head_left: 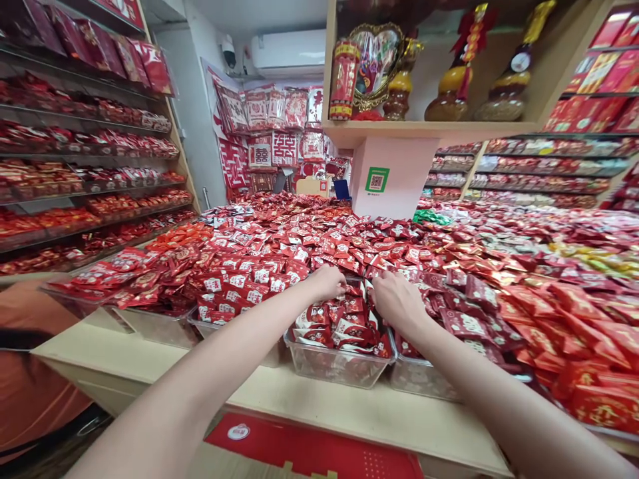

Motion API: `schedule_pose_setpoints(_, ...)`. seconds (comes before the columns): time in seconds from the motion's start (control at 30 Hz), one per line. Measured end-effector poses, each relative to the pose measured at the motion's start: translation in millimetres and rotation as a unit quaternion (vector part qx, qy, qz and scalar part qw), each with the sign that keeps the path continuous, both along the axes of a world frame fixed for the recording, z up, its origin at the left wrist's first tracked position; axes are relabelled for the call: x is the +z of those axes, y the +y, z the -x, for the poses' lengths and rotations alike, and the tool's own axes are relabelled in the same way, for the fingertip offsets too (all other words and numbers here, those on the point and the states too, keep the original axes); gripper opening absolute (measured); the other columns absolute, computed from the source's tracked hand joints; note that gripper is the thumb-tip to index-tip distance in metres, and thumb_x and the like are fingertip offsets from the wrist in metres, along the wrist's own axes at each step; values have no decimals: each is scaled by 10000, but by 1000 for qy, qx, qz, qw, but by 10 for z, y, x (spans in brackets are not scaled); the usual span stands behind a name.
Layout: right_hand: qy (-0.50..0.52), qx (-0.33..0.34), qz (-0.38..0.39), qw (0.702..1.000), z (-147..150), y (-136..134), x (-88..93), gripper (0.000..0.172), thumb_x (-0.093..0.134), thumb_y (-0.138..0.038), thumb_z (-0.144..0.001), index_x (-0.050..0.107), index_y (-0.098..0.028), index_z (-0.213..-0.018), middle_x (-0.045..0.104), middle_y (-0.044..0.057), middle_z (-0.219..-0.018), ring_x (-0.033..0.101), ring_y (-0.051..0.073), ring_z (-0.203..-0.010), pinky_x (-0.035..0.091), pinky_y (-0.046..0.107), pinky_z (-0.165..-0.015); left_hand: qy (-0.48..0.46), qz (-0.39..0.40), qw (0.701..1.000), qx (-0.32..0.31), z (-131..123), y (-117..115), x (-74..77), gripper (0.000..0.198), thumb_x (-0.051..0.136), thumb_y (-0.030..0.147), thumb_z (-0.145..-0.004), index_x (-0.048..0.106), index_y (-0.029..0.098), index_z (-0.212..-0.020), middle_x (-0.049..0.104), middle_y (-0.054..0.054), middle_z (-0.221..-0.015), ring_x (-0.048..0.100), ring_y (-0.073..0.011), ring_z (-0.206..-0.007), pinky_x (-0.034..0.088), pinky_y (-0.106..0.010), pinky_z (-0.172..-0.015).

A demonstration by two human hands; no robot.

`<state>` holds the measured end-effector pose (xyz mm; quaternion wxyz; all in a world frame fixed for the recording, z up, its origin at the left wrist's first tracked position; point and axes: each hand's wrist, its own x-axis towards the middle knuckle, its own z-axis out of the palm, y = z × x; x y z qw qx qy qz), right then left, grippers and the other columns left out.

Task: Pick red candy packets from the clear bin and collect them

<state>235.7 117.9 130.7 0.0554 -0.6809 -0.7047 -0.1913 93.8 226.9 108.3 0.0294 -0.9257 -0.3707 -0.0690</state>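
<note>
A clear plastic bin (339, 364) of small red-and-white wrapped packets (349, 326) sits at the counter's front, between my forearms. My left hand (327, 283) is at the bin's far left part, fingers curled down among the packets. Over its far right side, my right hand (397, 296) bends its fingers inward beside the rim. Both hands look closed, but their fingertips are partly hidden, so what they grip is unclear. To the right, another bin (424, 378) carries dark red packets (466, 324). On the left, a bin (210, 326) holds red packets with white labels (234, 293).
Heaped packets cover the display behind. A pale wooden ledge (299, 392) runs along the front. A white pillar (389, 166) and an overhanging shelf (434, 126) with bottles stand ahead. At the left edge is a person in orange clothing (34, 392).
</note>
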Motion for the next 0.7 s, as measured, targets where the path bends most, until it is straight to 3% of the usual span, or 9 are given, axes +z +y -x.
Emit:
schedule_pose_setpoints(0.2, -46, 172, 50, 983, 149, 166, -147, 248, 412, -188, -787, 655, -155, -749, 622, 115, -799, 461, 215, -846, 329, 310, -716, 41, -19, 999, 31, 82, -47, 29, 172, 524, 283, -682, 657, 223, -773, 631, -48, -808, 538, -185, -855, 399, -276, -781)
schedule_pose_setpoints(0.4, -46, 163, 50, 984, 151, 208, -304, 275, 402, -178, -783, 666, -140, -714, 642, 119, -749, 431, 238, -845, 276, 352, -698, 97, 9, 994, 39, 97, -166, 145, 168, 512, 232, -687, 644, 233, -791, 630, -22, -791, 546, -145, -832, 393, -222, -778)
schedule_pose_setpoints(0.7, -25, 150, 65, 986, 139, 225, -321, 260, 403, -163, -778, 653, -133, -715, 632, 127, -772, 427, 248, -847, 257, 353, -698, 194, 4, 981, 28, 165, -321, 213, 138, 523, 84, -626, 635, 135, -688, 632, -92, -758, 575, -199, -747, 416, -258, -694)
